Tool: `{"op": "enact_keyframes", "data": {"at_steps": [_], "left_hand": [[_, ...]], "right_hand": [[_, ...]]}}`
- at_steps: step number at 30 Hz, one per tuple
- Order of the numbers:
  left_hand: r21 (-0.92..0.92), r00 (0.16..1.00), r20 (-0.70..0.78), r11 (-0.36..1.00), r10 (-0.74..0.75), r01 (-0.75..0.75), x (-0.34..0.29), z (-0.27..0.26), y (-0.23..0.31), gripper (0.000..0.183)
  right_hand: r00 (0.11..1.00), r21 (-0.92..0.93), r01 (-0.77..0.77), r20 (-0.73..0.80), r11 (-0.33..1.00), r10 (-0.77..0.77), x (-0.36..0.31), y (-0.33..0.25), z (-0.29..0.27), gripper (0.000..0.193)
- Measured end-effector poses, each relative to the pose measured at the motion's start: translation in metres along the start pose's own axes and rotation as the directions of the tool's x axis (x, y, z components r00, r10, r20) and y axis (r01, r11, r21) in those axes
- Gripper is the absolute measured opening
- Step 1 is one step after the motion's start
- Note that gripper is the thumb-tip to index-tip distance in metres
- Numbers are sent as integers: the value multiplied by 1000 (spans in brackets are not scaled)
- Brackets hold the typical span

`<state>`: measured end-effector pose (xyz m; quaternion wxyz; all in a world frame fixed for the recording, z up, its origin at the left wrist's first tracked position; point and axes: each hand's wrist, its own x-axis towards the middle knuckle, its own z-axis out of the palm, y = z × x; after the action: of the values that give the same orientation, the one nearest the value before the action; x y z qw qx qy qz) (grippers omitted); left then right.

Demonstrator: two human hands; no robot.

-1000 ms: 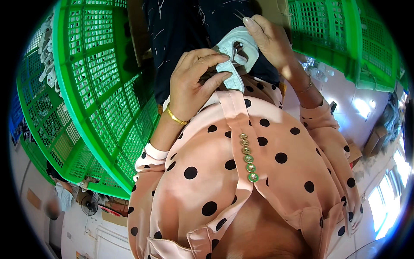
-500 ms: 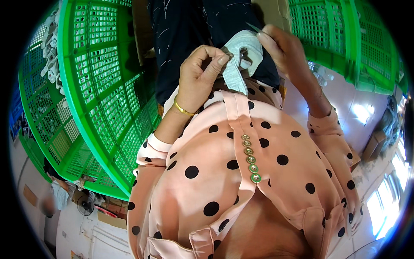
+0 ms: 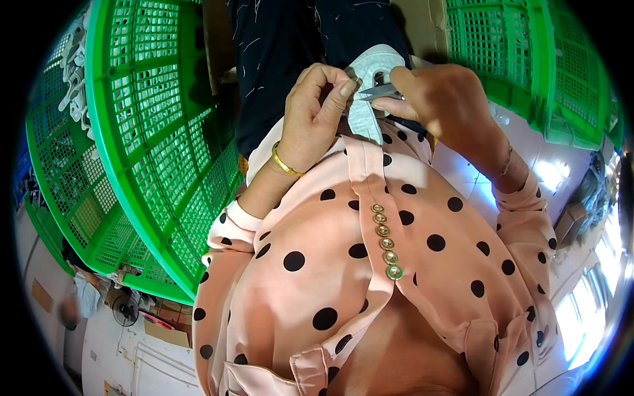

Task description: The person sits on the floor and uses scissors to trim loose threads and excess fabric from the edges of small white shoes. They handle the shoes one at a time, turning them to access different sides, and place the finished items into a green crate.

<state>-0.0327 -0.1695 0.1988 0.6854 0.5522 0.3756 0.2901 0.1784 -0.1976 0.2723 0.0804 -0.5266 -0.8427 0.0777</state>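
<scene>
A light grey, curved fabric piece [image 3: 362, 122] with a cut-out opening hangs over my lap. My left hand [image 3: 314, 119] pinches its left edge between thumb and fingertips. In my right hand [image 3: 452, 105] is a pair of small metal thread snips [image 3: 378, 92]; their blades point left, across the fabric and close to my left fingertips. My right fingers hide most of the snips' handle and the fabric's right side. Whether a thread lies between the blades cannot be made out.
Tall green plastic baskets [image 3: 142, 132] stand close on my left, with grey fabric pieces [image 3: 76, 79] heaped in one. Another green basket [image 3: 502, 46] is at the right. Cardboard [image 3: 422, 30] lies beyond my knees. At lower left are a fan [image 3: 125, 310] and another person [image 3: 86, 294].
My right hand has come down and left, bringing the snips from above the fabric to its edge beside my left fingertips. My left hand keeps its pinch, nearly in place.
</scene>
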Motion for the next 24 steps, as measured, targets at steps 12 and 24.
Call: {"op": "enact_keyframes", "data": {"at_steps": [12, 24], "left_hand": [[-458, 979, -175, 889, -106, 14, 3, -11, -4, 16], [708, 851, 176, 537, 494, -458, -5, -31, 15, 25]], "right_hand": [[888, 581, -460, 284, 671, 363, -17, -12, 4, 30], [802, 790, -543, 388, 284, 455, -9, -40, 29, 20]]}}
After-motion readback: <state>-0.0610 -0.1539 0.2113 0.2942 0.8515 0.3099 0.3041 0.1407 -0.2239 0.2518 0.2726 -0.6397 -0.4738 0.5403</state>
